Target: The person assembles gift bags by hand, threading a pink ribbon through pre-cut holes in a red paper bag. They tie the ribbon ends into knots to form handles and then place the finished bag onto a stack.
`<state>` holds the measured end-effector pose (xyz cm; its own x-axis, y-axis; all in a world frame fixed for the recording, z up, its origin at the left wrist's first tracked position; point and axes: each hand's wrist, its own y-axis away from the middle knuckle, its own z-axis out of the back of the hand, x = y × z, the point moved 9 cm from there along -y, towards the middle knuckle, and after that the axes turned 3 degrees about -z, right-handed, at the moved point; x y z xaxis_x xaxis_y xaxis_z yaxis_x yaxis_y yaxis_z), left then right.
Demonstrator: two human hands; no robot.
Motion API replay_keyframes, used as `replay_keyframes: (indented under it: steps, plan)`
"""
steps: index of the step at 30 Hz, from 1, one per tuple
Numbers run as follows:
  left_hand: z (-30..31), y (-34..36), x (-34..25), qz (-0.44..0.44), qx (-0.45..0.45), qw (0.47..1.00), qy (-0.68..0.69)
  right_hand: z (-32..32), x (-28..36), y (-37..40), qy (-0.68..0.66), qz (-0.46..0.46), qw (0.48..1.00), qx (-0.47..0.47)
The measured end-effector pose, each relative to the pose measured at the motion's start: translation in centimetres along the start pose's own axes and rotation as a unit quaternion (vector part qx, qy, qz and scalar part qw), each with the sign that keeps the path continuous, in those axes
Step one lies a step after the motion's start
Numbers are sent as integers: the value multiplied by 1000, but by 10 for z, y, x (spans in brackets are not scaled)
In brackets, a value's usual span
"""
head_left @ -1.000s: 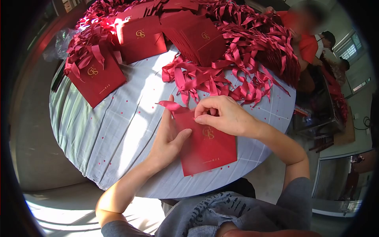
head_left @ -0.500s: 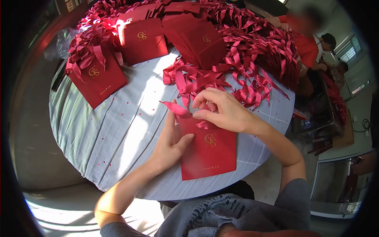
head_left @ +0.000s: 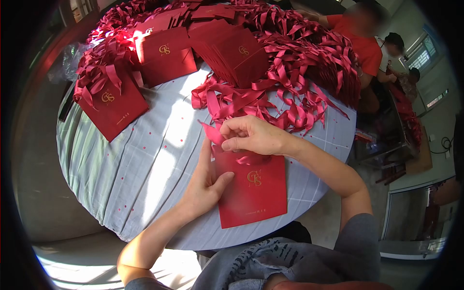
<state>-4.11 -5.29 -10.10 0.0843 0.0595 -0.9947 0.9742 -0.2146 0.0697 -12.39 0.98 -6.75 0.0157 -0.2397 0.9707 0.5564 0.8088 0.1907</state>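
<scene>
The right hand point(head_left: 251, 137) is closed in a pinch on a red ribbon point(head_left: 211, 131) at the top edge of the flat red bag point(head_left: 253, 193), which lies just below that hand on the table point(head_left: 121, 159). The left hand point(head_left: 205, 181) lies open beside it, thumb pressing the bag's left edge. It looks like the ribbon is being fed into the bag's top, and the next pull needs a tight pinch and a bag held flat

Two hands are showing, the left hand point(head_left: 205, 186) and the right hand point(head_left: 251, 136); one red bag point(head_left: 251, 193) is lying beneath them with one ribbon point(head_left: 212, 133); one ribboned bag point(head_left: 113, 108) is facing up apart; two bag stacks point(head_left: 237, 53) are sitting behind; loose ribbons point(head_left: 290, 96) are sprawling past counting.
</scene>
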Motion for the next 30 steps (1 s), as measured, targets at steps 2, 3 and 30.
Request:
replay_keyframes:
  steps: [2, 3, 30]
  plan:
    - [-3, 2, -4, -13, 8, 1000, 2, -1, 1, -1, -35, 37, 999, 3]
    - [-5, 2, -7, -26, 15, 1000, 5, -2, 2, -1, -17, 27, 999, 3]
    - [3, -1, -18, -55, -45, 991, 114, 51, -34, 74, -25, -108, 987, -114]
